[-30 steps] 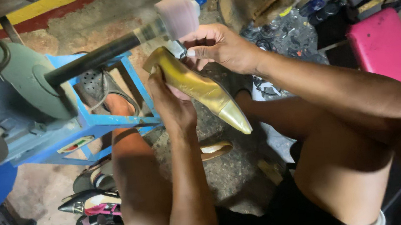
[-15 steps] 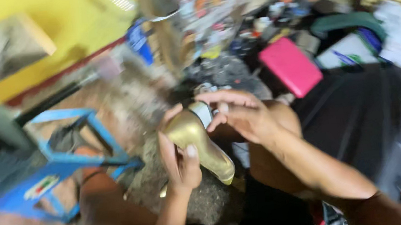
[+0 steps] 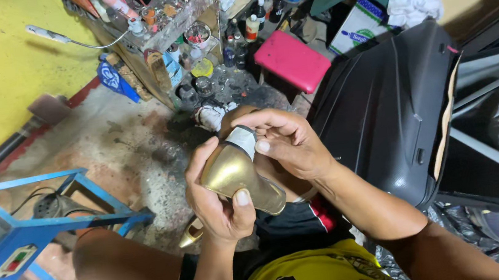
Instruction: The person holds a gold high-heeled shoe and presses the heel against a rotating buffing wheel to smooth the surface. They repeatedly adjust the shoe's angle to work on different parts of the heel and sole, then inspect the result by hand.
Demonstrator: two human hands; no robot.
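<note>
Cluttered workshop floor (image 3: 132, 140), stained and grey, with a blue metal frame (image 3: 42, 223) at left and a pink stool (image 3: 292, 61) beyond. Held above the lap: a gold shoe (image 3: 238, 175), gripped from below by the left hand (image 3: 215, 199), thumb pressed on its side. Right hand (image 3: 290, 142) curled over, fingertips pinching the shoe's white heel tip (image 3: 241, 139).

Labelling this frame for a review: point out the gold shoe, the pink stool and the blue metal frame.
gold shoe (image 3: 231, 171): head view, on its shiny rounded back, between both hands.
pink stool (image 3: 292, 62): head view, middle of the padded top.
blue metal frame (image 3: 54, 221): head view, on the near horizontal bar.
</note>
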